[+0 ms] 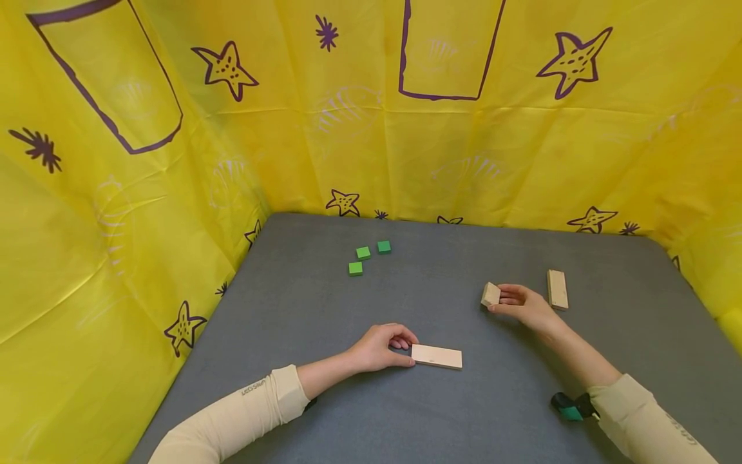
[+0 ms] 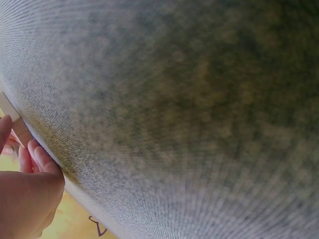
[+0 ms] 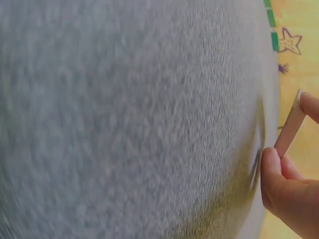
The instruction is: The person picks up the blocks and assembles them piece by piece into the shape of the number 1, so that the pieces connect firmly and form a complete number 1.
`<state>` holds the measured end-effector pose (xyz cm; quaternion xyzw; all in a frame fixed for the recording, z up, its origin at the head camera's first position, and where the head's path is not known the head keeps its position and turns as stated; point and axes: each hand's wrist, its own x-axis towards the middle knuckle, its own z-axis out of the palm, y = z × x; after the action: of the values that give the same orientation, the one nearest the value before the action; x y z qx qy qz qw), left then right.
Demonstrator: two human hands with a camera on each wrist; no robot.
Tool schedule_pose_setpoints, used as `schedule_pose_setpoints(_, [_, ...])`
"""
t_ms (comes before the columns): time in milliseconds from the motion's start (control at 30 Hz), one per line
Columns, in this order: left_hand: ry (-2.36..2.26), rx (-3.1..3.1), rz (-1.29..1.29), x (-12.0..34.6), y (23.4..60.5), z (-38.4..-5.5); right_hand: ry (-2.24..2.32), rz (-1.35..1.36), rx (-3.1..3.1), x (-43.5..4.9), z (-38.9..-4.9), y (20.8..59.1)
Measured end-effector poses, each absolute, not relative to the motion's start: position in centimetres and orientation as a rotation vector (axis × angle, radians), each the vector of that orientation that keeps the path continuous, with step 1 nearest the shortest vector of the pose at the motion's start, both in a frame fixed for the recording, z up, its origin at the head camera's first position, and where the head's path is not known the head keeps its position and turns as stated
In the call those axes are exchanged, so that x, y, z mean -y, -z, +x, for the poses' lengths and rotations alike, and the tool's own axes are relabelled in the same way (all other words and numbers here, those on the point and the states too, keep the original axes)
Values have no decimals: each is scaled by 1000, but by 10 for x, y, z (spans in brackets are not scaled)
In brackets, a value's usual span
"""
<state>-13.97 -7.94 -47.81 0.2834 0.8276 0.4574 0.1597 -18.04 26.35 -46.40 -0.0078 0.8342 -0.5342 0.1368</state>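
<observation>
My left hand (image 1: 384, 348) grips the left end of a flat, pale wooden block (image 1: 437, 356), which lies lengthwise across the grey table. In the left wrist view the thumb and fingers close around that block's end (image 2: 22, 130). Farther right, my right hand (image 1: 526, 309) pinches a second wooden block (image 1: 491, 294) between thumb and fingers. This one is tilted, and the right wrist view shows its narrow side (image 3: 291, 128) held up off the table. Just beyond the right hand lies a third wooden block (image 1: 558, 289).
Three small green blocks, two light green (image 1: 355, 269) and one darker (image 1: 384, 247), sit toward the back of the grey table (image 1: 440, 425). A yellow curtain (image 1: 359, 148) with purple starfish drawings encloses the table's back and sides. Below the right sleeve shows a black-and-green wrist device (image 1: 570, 408).
</observation>
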Motion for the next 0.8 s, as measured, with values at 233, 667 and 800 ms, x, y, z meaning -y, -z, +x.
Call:
schedule_pose_setpoints(233, [-1307,-2364,817,79,477,-140,1593,-34,-2354,-254,-178,465])
schedule_pose_setpoints(667, [-1301,-2372,816,79,477,-139,1588,-45,-2319,-239,-172,465])
schedule_pose_setpoints(800, [-1298,-2374,814,78,477,-139,1598,-35,-2295,-235,-171,467])
